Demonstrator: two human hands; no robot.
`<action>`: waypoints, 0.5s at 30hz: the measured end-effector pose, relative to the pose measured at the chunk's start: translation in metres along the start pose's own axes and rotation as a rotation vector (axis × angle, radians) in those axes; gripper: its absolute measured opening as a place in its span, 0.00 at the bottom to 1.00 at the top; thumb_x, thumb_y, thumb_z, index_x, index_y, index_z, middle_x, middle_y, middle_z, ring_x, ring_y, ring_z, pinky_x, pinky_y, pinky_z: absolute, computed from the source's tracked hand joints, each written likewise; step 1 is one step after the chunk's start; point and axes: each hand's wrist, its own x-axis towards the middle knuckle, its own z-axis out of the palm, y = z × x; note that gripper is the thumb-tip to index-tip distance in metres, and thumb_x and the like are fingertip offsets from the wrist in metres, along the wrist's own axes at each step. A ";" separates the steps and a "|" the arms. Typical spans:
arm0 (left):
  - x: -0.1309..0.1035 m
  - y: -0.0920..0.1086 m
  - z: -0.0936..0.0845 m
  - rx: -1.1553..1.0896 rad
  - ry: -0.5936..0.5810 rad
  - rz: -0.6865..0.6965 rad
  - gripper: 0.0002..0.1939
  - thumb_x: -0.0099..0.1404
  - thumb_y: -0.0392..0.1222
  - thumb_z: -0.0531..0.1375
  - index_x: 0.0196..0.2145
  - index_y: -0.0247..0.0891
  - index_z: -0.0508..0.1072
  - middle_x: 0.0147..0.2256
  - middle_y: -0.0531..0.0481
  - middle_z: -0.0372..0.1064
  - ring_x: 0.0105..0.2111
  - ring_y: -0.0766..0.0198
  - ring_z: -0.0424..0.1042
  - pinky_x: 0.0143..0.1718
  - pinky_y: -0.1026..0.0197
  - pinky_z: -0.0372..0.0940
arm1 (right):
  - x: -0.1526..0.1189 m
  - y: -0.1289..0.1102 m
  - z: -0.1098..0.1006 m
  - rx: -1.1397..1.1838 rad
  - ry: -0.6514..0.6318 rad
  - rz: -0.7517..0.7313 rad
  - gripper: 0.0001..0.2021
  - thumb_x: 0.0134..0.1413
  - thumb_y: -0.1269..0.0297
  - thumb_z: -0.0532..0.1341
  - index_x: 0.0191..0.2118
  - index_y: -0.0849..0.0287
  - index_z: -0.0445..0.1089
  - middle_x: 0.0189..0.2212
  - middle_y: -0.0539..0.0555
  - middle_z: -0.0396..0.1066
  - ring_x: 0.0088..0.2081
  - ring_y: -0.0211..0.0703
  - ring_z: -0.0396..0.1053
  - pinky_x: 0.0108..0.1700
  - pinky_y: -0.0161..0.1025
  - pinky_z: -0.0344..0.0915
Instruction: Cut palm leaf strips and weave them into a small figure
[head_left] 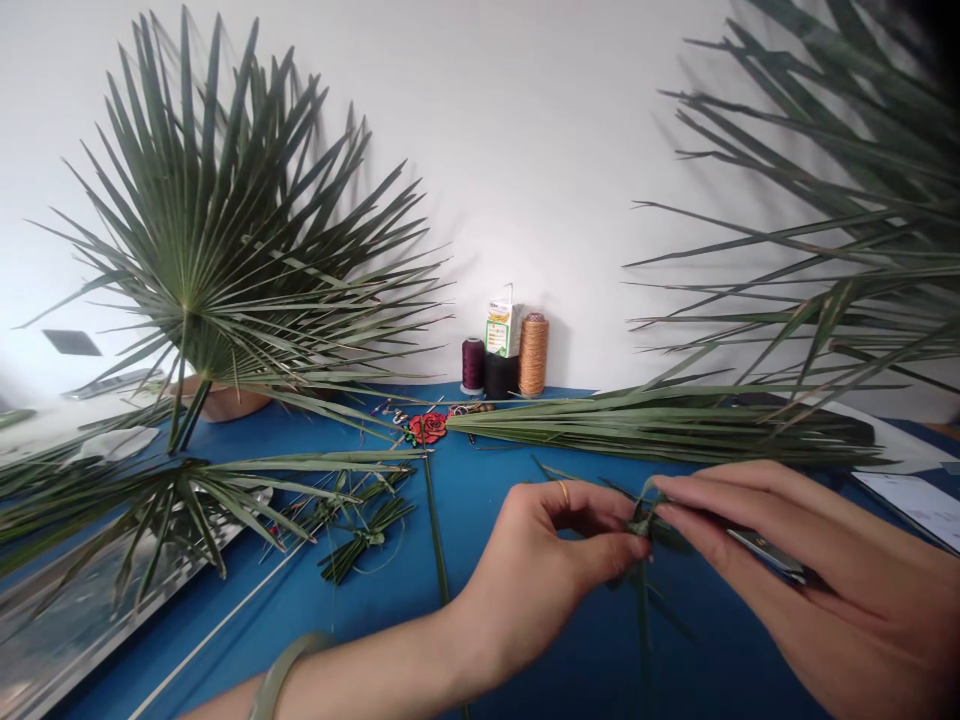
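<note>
Closest is the right hand [817,570], nearer and well right of the red rose patch [428,430], its fingertips pinching the top of a knotted green leaf strip [642,522]. The left hand [536,575], a pale bangle [281,672] on its wrist, grips the same strip between thumb and fingers, right of the rose and nearer. A metal tool [766,552] shows beneath the right hand; whether it is held, I cannot tell. Nearer than the rose, to its left, lies a tied leaf bundle [367,538]. A leaf sheaf [660,428] extends right from the rose. Behind the rose, to its right, stand a purple spool [472,366], a carton [501,328] and an orange spool [533,355].
</note>
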 end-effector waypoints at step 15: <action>0.000 0.001 0.003 -0.098 0.016 -0.047 0.13 0.40 0.36 0.70 0.23 0.32 0.72 0.20 0.55 0.65 0.21 0.74 0.60 0.24 0.68 0.55 | 0.006 0.001 -0.002 0.094 -0.008 0.068 0.10 0.51 0.67 0.62 0.39 0.43 0.68 0.35 0.43 0.72 0.32 0.40 0.71 0.33 0.34 0.68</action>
